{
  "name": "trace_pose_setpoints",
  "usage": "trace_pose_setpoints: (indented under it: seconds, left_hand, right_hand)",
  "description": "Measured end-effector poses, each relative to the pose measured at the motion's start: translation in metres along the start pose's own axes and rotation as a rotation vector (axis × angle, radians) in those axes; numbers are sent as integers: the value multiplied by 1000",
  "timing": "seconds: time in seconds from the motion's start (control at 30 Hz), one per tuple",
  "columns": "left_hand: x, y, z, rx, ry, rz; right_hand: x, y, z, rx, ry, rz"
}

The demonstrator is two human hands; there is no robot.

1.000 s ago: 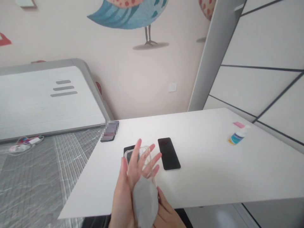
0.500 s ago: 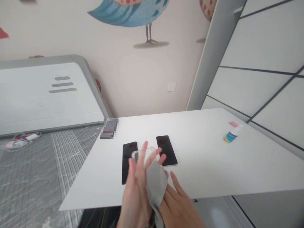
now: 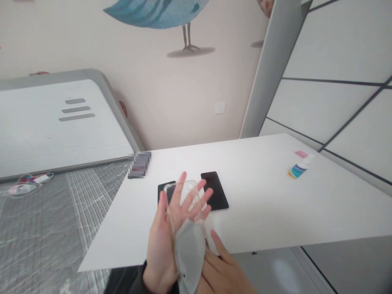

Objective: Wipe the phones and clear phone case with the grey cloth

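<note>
A clear phone case [image 3: 183, 182] rests on my left hand [image 3: 165, 237], which is palm up with fingers spread behind it. Through the case its fingers show, and its lower part is hidden. My right hand [image 3: 219, 265] has a grey cloth [image 3: 190, 249] under its fingers, lying against the lower end of the case. Just beyond my hands, two black-screened devices lie on the white table: one on the left [image 3: 162, 190], partly covered by my left hand and the case, and one on the right [image 3: 216, 192].
A white spray bottle with a blue label [image 3: 298, 169] stands at the right of the white table [image 3: 260, 212], near a pink piece [image 3: 301, 154]. A blurred-out dark item [image 3: 140, 165] lies at the table's far left corner. A bed-like panel [image 3: 36, 122] is on the left.
The grey cloth has slid down the case toward me along with my right hand. My left hand has shifted slightly left, its fingers spread more. The view has tilted a little downward.
</note>
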State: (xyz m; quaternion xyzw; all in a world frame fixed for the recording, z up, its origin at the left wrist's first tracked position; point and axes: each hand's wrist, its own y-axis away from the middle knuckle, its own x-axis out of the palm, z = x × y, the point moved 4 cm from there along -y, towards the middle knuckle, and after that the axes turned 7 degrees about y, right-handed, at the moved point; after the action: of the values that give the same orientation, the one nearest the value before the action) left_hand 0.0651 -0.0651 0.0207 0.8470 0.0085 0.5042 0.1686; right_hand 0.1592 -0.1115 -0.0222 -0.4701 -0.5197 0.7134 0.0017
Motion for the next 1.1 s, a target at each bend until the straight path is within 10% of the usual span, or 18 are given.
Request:
trace_pose_setpoints:
  seconds: [0.5,1.1]
  left_hand:
    - [-3,-6,14,-116,13,-27]
    - [5,-17,14,-21,-10,-102]
  right_hand:
    - [0,-4,-9,91,-29,196]
    - [-6,-18,-9,177,-40,-24]
